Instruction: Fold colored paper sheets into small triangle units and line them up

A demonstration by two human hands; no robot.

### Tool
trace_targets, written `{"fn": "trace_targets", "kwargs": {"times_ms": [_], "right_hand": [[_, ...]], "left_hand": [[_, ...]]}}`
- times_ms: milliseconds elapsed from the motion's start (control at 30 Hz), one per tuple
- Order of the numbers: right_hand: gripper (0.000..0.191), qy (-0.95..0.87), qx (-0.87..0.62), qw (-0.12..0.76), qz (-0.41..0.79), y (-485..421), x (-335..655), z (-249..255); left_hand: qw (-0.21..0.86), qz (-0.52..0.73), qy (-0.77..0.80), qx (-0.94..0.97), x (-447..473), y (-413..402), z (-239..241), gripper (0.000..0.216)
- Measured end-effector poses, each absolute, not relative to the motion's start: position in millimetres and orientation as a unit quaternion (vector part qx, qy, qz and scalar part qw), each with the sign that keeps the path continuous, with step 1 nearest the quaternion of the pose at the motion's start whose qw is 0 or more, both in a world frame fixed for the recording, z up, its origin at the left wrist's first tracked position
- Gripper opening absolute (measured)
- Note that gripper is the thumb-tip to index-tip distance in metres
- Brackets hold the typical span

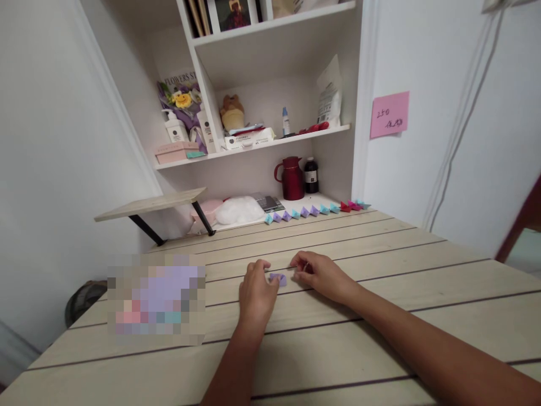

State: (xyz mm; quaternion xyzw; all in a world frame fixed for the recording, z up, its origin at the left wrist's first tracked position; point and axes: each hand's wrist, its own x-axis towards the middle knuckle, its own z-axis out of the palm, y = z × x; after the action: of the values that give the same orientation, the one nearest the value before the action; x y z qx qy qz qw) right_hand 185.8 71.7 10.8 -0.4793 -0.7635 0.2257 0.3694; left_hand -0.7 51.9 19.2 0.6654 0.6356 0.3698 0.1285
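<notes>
- Well to the left of the small purple paper [282,280], a pixelated patch [156,299] sits on the table [355,349], its contents hidden; a stretch of planks runs between the two.
- Beyond the paper and leftward, a wooden riser [152,204] stands on black legs.
- Just left of the paper, I see the left hand [257,287], fingers loosely curved and parted from the thumb, whose tip seems to touch the paper's left edge.
- The paper itself lies on the planks between both hands.
- Far beyond the paper stands a red jug [293,179].
- Nearer than that, but well past the paper, folded paper pieces [305,212] line the back edge; a broad band of planks gives room there.
- Just right of the paper, apart from it, the right hand [321,274] curls, thumb and forefinger separated; whether its palm holds anything, I can't tell.
- Farther right of the paper, planks extend to the table's side edge.
</notes>
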Motion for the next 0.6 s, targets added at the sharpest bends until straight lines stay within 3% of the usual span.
{"fn": "trace_targets", "kwargs": {"times_ms": [67, 333, 600], "right_hand": [[0.018, -0.762, -0.475, 0.37, 0.237, 71.5, 185.0, 10.0], [0.017, -0.77, -0.442, 0.383, 0.255, 63.9, 177.5, 16.0], [0.006, -0.762, -0.471, 0.374, 0.238, 69.8, 181.5, 12.8]], "left_hand": [[0.117, 0.342, 0.648, 0.671, -0.3, 51.3, 20.1, 0.006], [0.24, 0.39, 0.579, 0.675, 9.9, 60.0, 8.7, 0.011], [0.166, 0.346, 0.608, 0.694, 12.9, 56.4, 10.8, 0.008]]}}
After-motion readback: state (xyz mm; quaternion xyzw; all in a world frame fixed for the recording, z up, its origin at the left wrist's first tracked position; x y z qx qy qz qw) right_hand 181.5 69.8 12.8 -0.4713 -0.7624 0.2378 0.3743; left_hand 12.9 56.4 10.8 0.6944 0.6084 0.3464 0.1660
